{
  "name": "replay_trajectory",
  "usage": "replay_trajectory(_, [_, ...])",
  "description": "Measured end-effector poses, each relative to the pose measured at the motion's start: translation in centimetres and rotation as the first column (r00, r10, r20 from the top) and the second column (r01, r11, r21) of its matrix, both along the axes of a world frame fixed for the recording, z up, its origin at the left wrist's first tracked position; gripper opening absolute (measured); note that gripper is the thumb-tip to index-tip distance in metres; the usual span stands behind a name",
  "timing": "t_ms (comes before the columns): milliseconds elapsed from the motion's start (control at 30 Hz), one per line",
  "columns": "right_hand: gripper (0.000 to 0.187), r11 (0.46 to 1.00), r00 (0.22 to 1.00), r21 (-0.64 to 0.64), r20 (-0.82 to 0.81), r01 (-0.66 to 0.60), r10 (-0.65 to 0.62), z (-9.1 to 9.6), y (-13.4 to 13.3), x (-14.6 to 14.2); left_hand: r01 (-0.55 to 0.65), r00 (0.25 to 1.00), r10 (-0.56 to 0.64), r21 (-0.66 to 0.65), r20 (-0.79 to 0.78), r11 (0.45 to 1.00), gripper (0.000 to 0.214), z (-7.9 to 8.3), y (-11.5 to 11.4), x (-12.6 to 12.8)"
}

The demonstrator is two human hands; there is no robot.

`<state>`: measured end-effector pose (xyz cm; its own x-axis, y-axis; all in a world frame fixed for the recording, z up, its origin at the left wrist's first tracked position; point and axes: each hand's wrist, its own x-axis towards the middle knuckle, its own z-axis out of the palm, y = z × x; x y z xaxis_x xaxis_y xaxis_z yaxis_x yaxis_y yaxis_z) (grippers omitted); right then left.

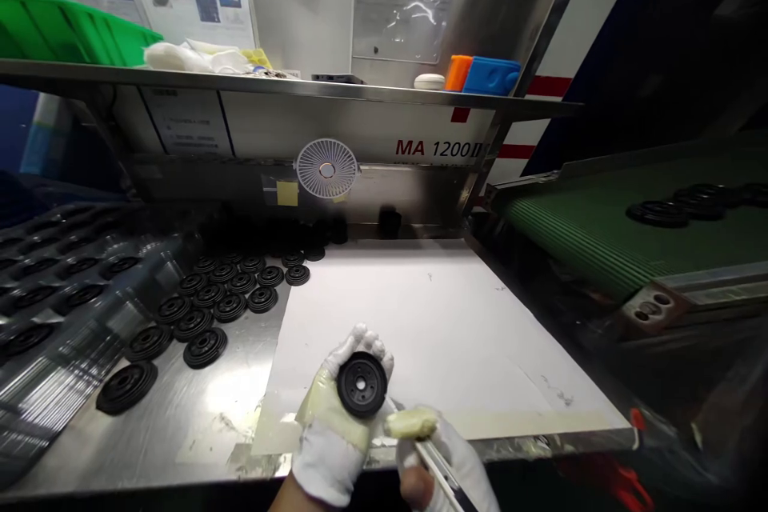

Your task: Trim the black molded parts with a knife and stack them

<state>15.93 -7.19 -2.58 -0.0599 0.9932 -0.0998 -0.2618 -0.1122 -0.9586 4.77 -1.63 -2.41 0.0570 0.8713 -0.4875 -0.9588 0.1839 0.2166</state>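
My left hand point(336, 432), in a white glove stained pale yellow, grips a black ribbed disc point(362, 385) with a central hole, its face turned up. My right hand point(453, 468), also gloved, holds a slim metal tool point(441, 474) low at the front. A pale yellow wad point(413, 422) sits on the tool's end, touching the left hand's side or very close to it. Both hands are over the front edge of a white sheet point(444, 320). Several similar black discs point(207, 296) lie in loose rows on the steel table point(180, 432) to the left.
A clear plastic sheet point(60, 312) holding more black discs lies at the far left. On the right, a green conveyor belt point(588, 232) carries black discs. Above stand a steel shelf point(270, 82) with a green bin point(66, 32), a white fan point(326, 168) and blue and orange boxes point(483, 74).
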Motion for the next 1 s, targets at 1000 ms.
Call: replay_trajectory(1000, [0.025, 0.978, 0.978, 0.013, 0.029, 0.207, -0.207, 0.1, 3.1, -4.4, 0.039, 0.978, 0.012, 0.244, -0.207, 0.969, 0.018, 0.5, -1.0, -2.2])
